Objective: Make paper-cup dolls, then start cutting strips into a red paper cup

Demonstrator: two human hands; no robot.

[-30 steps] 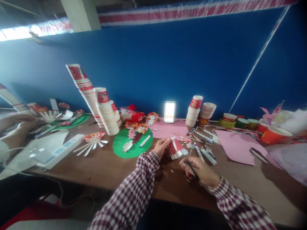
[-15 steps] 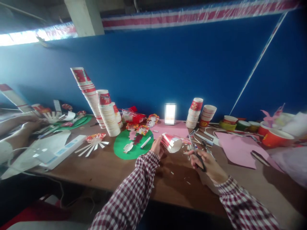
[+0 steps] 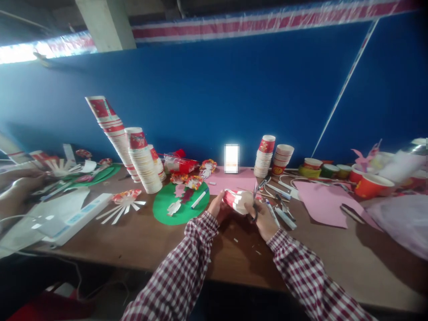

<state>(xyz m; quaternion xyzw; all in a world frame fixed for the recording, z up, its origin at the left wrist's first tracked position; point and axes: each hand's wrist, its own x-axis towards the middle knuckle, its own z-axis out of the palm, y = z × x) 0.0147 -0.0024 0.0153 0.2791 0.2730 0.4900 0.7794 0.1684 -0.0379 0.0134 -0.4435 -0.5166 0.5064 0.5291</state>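
A red and white paper cup (image 3: 239, 201) lies tilted on its side in the air over the table, its base end toward my left. My left hand (image 3: 217, 207) is closed around the cup's left end. Scissors (image 3: 255, 208) are held in my right hand (image 3: 265, 223), blades pointing up and away. The fingers of that hand also touch the right end of the cup. Below them, small white paper scraps (image 3: 257, 252) are scattered on the brown table (image 3: 234, 267). Beside my left hand is a green paper disc (image 3: 160, 209) with paper cutouts and a marker (image 3: 199, 198).
Tall paper cup stacks (image 3: 143, 165) stand at the left, shorter ones (image 3: 263, 158) at the right. Pink paper (image 3: 321, 203), pens and tools lie right of my hands. A cup cut into strips (image 3: 125, 200) and a power strip (image 3: 80, 218) lie left. Another person's hand (image 3: 23, 185) is at far left.
My right hand has moved left with the scissors, and its fingers now touch the cup. My left hand keeps hold of the cup. The whole view has shifted slightly.
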